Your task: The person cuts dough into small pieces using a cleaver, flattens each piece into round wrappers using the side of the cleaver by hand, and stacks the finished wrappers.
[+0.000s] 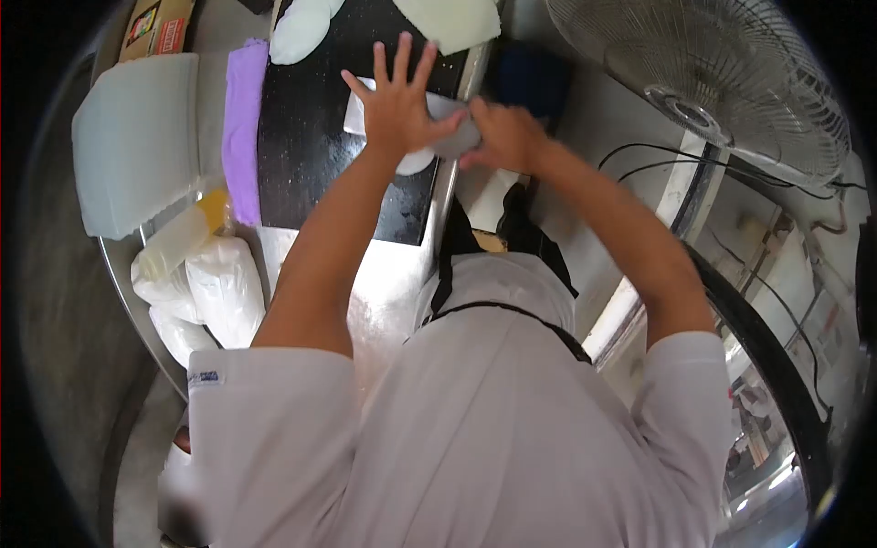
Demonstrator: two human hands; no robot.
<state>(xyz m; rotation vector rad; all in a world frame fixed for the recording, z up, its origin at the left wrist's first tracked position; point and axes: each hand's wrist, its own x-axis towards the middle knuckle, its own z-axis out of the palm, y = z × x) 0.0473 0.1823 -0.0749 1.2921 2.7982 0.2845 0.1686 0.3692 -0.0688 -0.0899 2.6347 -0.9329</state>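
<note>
We've got our left hand (397, 114) splayed wide, palm down, fingers fanned out and the thumb sticking out toward our other hand. It's right over a flat metal blade (454, 130), scraper or cleaver, we honestly can't tell which. Can't tell either if the palm's actually pressing on it or just above it.

Our right hand (510, 137) has the near-side end of that blade pinched between thumb and fingers, out by the edge of the black board (306, 173). The blade lies across the board's right side, poking out on both sides of our left hand. A small white disc (416, 163), kinda doughy looking, peeks out by our left wrist, partly covered.

Up top there are white rounded pieces (300, 35) plus a big cream-coloured slab (452, 20). White specks all over the board too.

Folded purple cloth (243, 132) runs along the board's left edge. Further left on the steel table (393, 279): a translucent plastic tub or lid (142, 142), a bottle with a yellow end (174, 242), white plastic bags (224, 288). Big wire-caged fan (703, 82) off to our right.
</note>
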